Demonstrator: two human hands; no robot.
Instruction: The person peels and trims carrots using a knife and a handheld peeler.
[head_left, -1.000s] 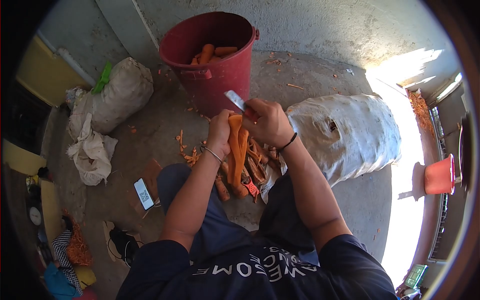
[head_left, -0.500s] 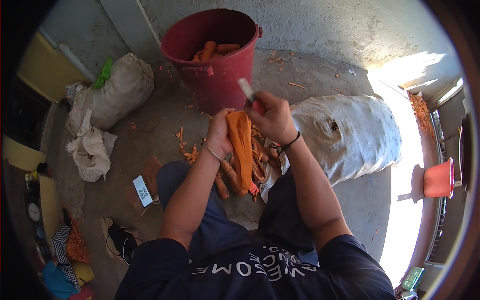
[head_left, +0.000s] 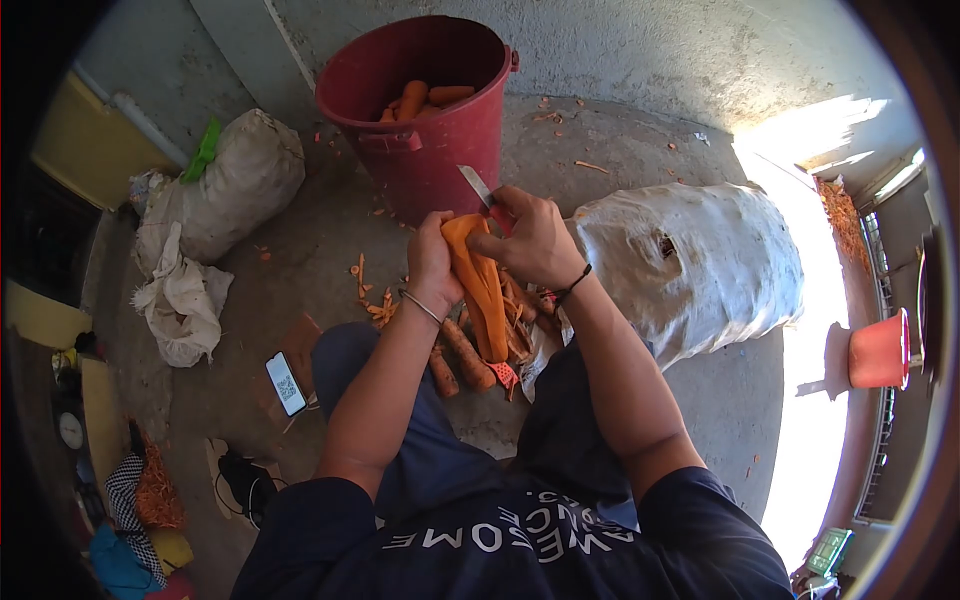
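Note:
A large, smooth orange carrot (head_left: pixel 487 305) slants down between my knees. My left hand (head_left: pixel 436 268) is closed around the carrot's upper left side. In my right hand (head_left: pixel 540 240) is a knife (head_left: pixel 474 183), its red handle mostly covered by my fingers and its blade pointing up and left, clear of the carrot. The right thumb touches the carrot near its thick upper end. Below lie several rough, unpeeled carrots (head_left: pixel 466 358) among orange peelings (head_left: pixel 381 308) on the floor.
A red bucket (head_left: pixel 425 175) with carrots inside stands ahead. At right lies a big, full white sack (head_left: pixel 700 265); another stuffed sack (head_left: pixel 245 180) sits at left. A phone (head_left: pixel 285 384) rests on the floor left of my knee. A smaller red bucket (head_left: pixel 877 352) is far right.
My right hand has come down and its thumb now touches the carrot's top. The knife has shifted slightly left and down with it. The carrot's lower tip has risen a little.

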